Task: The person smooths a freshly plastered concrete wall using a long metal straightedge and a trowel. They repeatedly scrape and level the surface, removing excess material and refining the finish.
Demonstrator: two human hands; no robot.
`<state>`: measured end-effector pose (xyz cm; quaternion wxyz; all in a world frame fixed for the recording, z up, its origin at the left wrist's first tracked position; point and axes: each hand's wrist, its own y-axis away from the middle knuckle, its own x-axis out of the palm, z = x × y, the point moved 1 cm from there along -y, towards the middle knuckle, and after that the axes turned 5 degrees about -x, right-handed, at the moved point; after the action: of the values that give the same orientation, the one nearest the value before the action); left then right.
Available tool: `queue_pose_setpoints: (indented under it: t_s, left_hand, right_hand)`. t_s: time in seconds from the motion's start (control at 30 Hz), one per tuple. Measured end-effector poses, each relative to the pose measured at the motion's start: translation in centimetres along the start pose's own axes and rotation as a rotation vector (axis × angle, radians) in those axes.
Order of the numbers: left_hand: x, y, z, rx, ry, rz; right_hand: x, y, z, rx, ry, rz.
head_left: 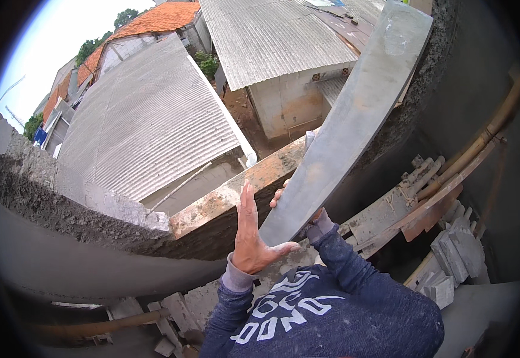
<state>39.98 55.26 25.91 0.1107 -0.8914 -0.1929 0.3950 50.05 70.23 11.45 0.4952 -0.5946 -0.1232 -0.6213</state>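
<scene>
Near the wall ledge [212, 204], my right hand [278, 196] grasps the long grey straightedge [346, 122]. My left hand [251, 240], unclenched and spread, is beside its near end.

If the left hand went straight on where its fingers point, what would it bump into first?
Most likely the rough ledge, which shows right behind the fingertips of the left hand. Depth is unclear, though, so the hand might pass above it into open air.
</scene>
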Motion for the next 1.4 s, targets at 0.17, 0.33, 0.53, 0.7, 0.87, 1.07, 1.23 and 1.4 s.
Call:
queue_pose_setpoints:
  t_s: [0.17, 0.33, 0.53, 0.7, 0.87, 1.07, 1.23, 1.4]
  left_hand:
    - [6.2, -7.2, -6.5, 0.098, -0.098, -0.043]
    - [12.9, -9.5, -8.6, -0.028, -0.057, 0.01]
    - [18.6, -11.1, -7.4, -0.066, 0.042, -0.011]
    - [21.5, -13.1, -5.7, -0.068, -0.026, -0.061]
    - [23.4, -13.9, -5.2, -0.13, -0.02, -0.009]
    - [25.2, -14.2, -4.9, -0.116, 0.017, -0.008]
    - [25.6, -13.6, -5.4, -0.132, 0.037, 0.047]
    - [26.6, -13.3, -4.3, -0.16, 0.065, 0.075]
  right_hand:
    - [0.5, 6.0, 2.2, -0.053, 0.089, -0.428]
    - [-7.9, 8.7, 2.4, -0.014, -0.031, -0.388]
    - [-6.7, 10.7, 11.6, -0.166, 0.426, -0.993]
    - [2.9, 11.4, 23.3, -0.515, 1.105, -1.119]
    - [11.5, 9.4, 31.5, -0.409, 2.229, -0.706]
    - [17.9, 7.0, 33.7, -0.77, 2.087, -0.551]
    - [14.7, 6.7, 38.5, 0.027, 2.71, -0.639]
    - [15.8, 5.5, 37.3, -0.46, 2.334, -0.617]
